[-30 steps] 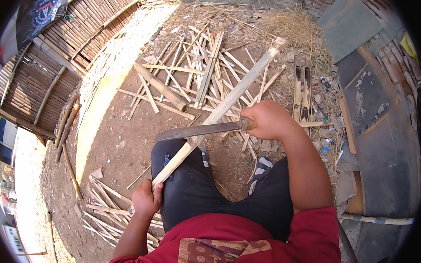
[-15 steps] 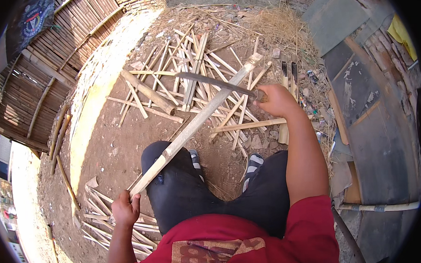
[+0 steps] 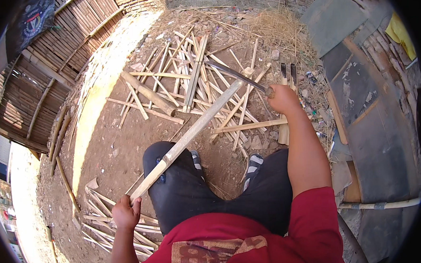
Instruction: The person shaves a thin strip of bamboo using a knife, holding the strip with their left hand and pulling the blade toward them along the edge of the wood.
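Note:
My left hand (image 3: 125, 213) is closed around the near end of a long, pale split bamboo strip (image 3: 191, 132). The strip slants up to the right across my left thigh, its far end above the ground. A machete (image 3: 232, 72) is gripped by its handle in my right hand (image 3: 284, 99). Its dark blade points left and crosses the strip close to the far end; whether the edge touches the bamboo I cannot tell. Beyond it lies a loose heap of split bamboo sticks (image 3: 196, 80).
A thick uncut bamboo piece (image 3: 146, 92) lies left of the heap. More split sticks (image 3: 97, 204) are piled by my left hand. Dark boards (image 3: 361, 104) line the right side, dry straw (image 3: 276, 28) the back. A bamboo-slat wall (image 3: 86, 26) stands at the far left.
My right hand and the machete have shifted right, and the blade now crosses nearer the strip's far end. That end has come slightly closer to me. My left hand keeps its hold.

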A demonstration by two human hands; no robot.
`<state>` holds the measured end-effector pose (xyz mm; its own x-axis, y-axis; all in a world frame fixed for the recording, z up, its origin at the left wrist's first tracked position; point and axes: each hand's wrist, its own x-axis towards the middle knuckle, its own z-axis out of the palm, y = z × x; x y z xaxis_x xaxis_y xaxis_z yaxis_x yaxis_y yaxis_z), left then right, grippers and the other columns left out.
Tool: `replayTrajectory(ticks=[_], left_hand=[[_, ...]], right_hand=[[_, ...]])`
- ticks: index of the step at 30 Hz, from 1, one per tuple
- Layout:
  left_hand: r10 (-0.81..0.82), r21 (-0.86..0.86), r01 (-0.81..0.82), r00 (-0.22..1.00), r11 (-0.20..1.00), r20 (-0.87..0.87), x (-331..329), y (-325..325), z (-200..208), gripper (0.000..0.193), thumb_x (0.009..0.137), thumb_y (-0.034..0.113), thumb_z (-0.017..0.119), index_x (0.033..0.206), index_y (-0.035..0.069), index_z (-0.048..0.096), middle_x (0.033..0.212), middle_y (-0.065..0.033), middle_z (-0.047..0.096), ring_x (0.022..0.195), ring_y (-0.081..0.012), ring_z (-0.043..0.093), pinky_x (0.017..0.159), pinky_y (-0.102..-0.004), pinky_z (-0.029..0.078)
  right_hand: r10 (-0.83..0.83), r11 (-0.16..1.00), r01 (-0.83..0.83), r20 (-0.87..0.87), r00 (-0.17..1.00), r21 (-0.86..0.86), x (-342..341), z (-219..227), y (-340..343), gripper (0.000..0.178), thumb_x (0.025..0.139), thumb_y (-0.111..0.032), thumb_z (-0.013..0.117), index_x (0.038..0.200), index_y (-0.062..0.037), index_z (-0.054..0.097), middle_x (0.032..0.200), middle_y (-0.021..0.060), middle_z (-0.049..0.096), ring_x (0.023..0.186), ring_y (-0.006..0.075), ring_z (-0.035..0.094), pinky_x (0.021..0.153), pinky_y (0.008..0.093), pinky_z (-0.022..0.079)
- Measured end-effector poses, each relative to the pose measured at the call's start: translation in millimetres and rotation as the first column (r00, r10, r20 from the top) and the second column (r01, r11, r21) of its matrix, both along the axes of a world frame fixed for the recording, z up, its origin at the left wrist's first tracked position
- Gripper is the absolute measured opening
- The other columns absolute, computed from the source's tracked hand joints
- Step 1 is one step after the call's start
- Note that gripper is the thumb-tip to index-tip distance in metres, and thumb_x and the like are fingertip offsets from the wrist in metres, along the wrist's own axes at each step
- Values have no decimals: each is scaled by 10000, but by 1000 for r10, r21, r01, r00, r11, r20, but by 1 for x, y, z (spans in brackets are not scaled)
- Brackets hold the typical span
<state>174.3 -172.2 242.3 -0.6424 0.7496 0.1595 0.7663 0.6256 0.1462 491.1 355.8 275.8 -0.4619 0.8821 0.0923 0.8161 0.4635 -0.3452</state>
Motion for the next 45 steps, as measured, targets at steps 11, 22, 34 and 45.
replayTrajectory(ticks=[11, 22, 34, 45], left_hand=[[-2, 40, -1, 998, 999, 62, 1, -20, -11, 438, 945, 408, 657, 776, 29, 514, 699, -222, 576, 644, -468, 579, 581, -535, 442], [-22, 25, 21, 999, 999, 47, -6, -19, -9, 382, 931, 355, 672, 791, 29, 535, 684, -227, 579, 636, -473, 587, 563, -526, 446], [-5, 52, 4, 1000, 999, 20, -16, -63, -30, 414, 962, 385, 602, 777, 29, 501, 659, -254, 546, 641, -504, 559, 576, -573, 424], [24, 35, -22, 998, 999, -58, -9, -51, -23, 433, 956, 406, 630, 773, 40, 487, 642, -210, 530, 616, -467, 558, 542, -527, 426]], right_hand=[[441, 864, -433, 29, 897, 257, -46, 25, -43, 248, 763, -118, 732, 1009, -99, 714, 866, 189, 715, 850, 392, 696, 781, 474, 549], [168, 975, -143, -140, 976, 169, -28, 12, -22, 285, 784, -206, 769, 1044, -106, 704, 874, 184, 710, 888, 400, 685, 777, 488, 547], [-477, 879, 465, -218, 851, -106, 24, -45, 54, 433, 844, -264, 725, 1205, -30, 678, 1108, 247, 716, 1052, 408, 687, 925, 474, 537], [199, 980, -200, -188, 962, 12, -14, 35, -19, 377, 818, -260, 771, 1152, -97, 708, 1022, 236, 720, 982, 419, 682, 842, 462, 544]])
